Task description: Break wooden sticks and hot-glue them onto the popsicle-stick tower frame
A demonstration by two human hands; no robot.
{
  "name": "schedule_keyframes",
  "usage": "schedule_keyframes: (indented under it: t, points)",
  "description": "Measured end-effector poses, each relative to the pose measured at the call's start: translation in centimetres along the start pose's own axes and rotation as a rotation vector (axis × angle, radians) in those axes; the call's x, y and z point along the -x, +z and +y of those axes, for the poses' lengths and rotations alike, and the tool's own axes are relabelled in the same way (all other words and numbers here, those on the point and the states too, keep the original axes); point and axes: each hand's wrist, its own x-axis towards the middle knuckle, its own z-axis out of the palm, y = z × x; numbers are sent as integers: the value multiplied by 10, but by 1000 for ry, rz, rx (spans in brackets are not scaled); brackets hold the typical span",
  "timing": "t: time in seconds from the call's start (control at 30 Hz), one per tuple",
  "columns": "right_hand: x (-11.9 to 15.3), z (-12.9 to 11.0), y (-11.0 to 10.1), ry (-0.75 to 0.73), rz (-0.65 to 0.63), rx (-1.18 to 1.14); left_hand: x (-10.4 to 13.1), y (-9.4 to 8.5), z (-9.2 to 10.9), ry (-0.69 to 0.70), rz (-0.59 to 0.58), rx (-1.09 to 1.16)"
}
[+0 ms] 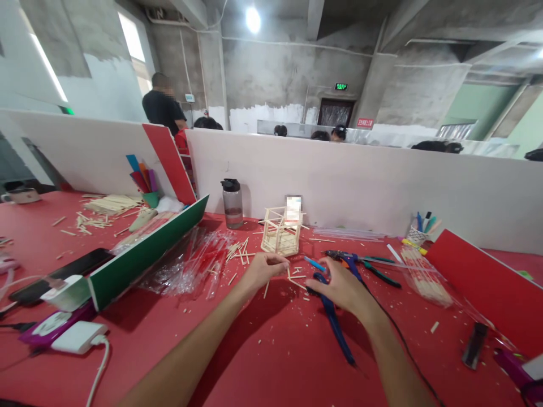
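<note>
My left hand (pixel 263 267) rests on the red table (pixel 271 362) with its fingertips pinched among short loose wooden sticks (pixel 297 278); whether it holds one I cannot tell. Next to it, my right hand (pixel 341 287) lies over the blue-handled cutters (pixel 335 322), fingers curled on the handles near the head. Behind both hands stands a small open frame built of wooden sticks (pixel 280 230). More stick offcuts (pixel 238 251) lie to its left.
A water bottle (pixel 232 202) stands by the white partition. Clear plastic wrappers (pixel 193 263) lie left of the hands, beside a green-and-white board (pixel 144 254). Phones and chargers (pixel 63 328) sit at the left edge. Green-handled pliers (pixel 379 272), a bag of sticks (pixel 424 277) and a pen cup (pixel 418 233) lie right.
</note>
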Motion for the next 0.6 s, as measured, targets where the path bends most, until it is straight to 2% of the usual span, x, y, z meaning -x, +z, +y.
schedule_keyframes:
  t: [0.1,0.17,0.33,0.43,0.5,0.6]
  points:
    - [22,11,-10,211,-144,385,0,-4,1,-13,26,-39]
    - [34,11,-5,243,-234,513,-3,-7,-1,-23,42,-48]
    - [44,4,6,188,-166,700,-11,-14,-7,-11,30,-84]
    - [38,7,-7,124,-187,683,-14,-19,-8,27,-16,-107]
    - [30,8,-23,48,-245,568,-13,-22,-5,53,-54,-127]
    - [13,-1,-45,-157,-482,303,-11,-25,-1,75,-97,-142]
